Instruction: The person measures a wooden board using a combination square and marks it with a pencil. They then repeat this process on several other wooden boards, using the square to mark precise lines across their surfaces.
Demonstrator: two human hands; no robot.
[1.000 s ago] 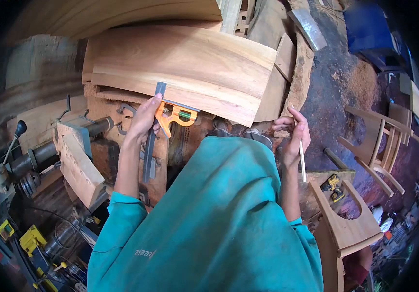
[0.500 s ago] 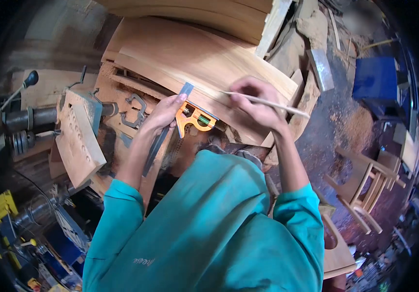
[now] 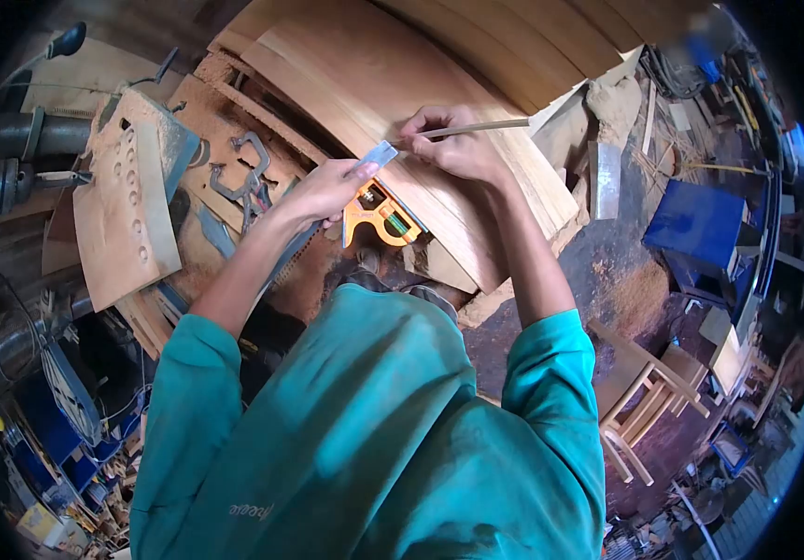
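Note:
My left hand (image 3: 327, 191) is closed around a combination square with an orange head (image 3: 376, 217) and a green level vial. The end of its steel blade (image 3: 380, 154) lies over the near edge of a wide wooden board (image 3: 327, 70), and the head sits against that edge. In my right hand (image 3: 449, 145) is a long, thin, light-coloured pencil (image 3: 491, 126), its back end pointing right. The fingers rest on the board beside the blade's end. The pencil's tip, close to the blade, is hard to make out.
A metal C-clamp (image 3: 245, 173) lies on the sawdust-covered bench at left, near a wooden block with a row of holes (image 3: 131, 205). Stacked boards (image 3: 523, 47) stand behind the work. A blue box (image 3: 705, 224) and a wooden chair frame (image 3: 649, 401) are on the right.
My right hand has moved left with the pencil, up to the blade's end. The square has shifted slightly in view, still in my left hand. The camera view has turned.

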